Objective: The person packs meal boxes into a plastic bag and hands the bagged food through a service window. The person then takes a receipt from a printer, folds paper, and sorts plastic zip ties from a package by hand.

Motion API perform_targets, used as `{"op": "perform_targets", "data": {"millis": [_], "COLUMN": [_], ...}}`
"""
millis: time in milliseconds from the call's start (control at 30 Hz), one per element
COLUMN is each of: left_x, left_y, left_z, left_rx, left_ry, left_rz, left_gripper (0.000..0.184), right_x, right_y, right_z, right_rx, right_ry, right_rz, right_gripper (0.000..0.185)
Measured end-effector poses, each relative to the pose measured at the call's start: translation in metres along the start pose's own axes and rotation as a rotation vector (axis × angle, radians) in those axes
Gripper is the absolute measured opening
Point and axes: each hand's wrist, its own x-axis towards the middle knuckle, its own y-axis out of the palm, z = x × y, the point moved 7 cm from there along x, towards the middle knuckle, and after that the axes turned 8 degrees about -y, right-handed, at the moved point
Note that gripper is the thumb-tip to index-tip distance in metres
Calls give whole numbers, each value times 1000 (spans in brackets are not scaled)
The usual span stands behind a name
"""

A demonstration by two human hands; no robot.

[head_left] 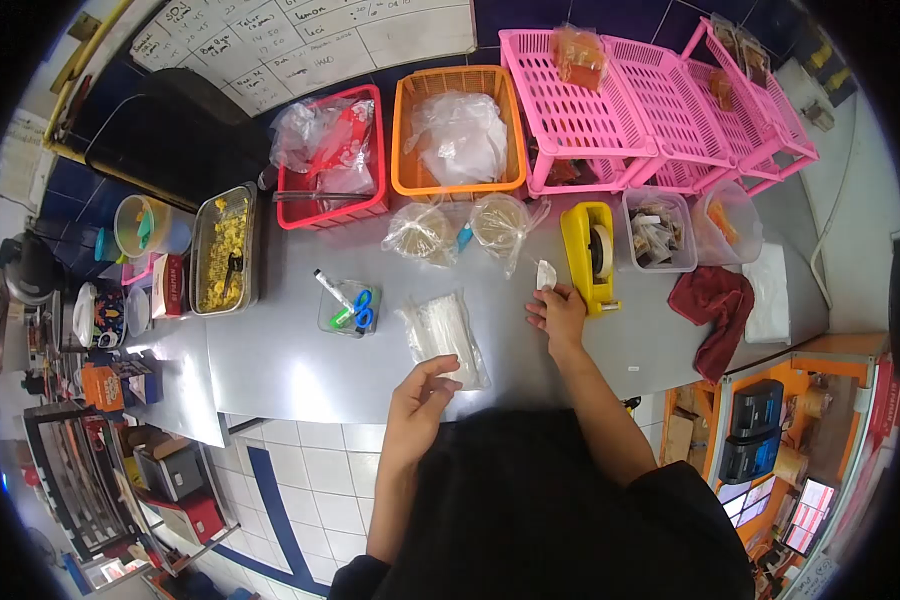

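Note:
My left hand (pixel 420 408) hovers at the near end of a clear plastic packet (pixel 438 335) of thin white pieces, its thumb and fingers apart. Whether it touches the packet I cannot tell. My right hand (pixel 560 316) pinches a small white piece (pixel 546 274), too small to identify, just left of a yellow tape dispenser (pixel 577 255). Behind the packet lie two tied clear plastic bags (pixel 419 234) with pale brownish contents. A small clear container (pixel 335 318) to the left holds a marker (pixel 332 289) and blue-handled scissors (pixel 364 312).
A red basket (pixel 378 135), an orange basket (pixel 402 150) and pink racks (pixel 570 125) line the back. Clear tubs (pixel 625 235) and a dark red cloth (pixel 710 305) are at right. A metal tray (pixel 202 270) of yellow food sits at left.

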Motion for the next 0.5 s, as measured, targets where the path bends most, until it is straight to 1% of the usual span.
{"op": "perform_targets", "data": {"millis": [33,67,100,167,200,233,267,300,333,367,400,433,467,500], "left_x": [4,9,14,22,30,31,29,40,53,58,62,64,71,77], "left_y": [-7,-14,-16,-32,-34,-43,-47,-53,-62,-60,-61,-61,-58,-56], "left_z": [12,23,30,41,55,57,59,79,103,103,114,114,118,123], "left_rx": [103,207,205,458,461,714,964,972,922,873,668,677,659,641], "left_ry": [-44,-86,-83,-50,-47,123,301,308,262,215,52,57,38,20], "left_rz": [-57,-114,-116,-349,-350,-597,-842,-837,-798,-756,-664,-655,-548,-444], "left_gripper": [36,34,34,43,43,49,56,56,60,64,54,54,47,41], "right_x": [-4,-9,-15,-27,-35,-41,-44,-44,-49,-62,-80,-94,-95,-95], "right_y": [1,3,2,-2,-6,-9,-13,-4,8,16,36,55,60,68], "right_z": [2,0,-1,-4,-3,-3,-17,-23,-24,-11,-7,-6,-9,-14], "right_rx": [-4,-5,0,7,-98,-201,-193,-354,-514,-507,-646,-783,-777,-979], "right_ry": [-26,-28,-47,-68,-107,-146,-147,-375,-601,-599,-556,-509,-511,-585], "right_rz": [-16,-14,-36,-56,-57,-60,-62,94,248,235,375,517,508,527], "right_gripper": [38,38,40,42,40,38,38,36,36,36,35,34,34,35]}}
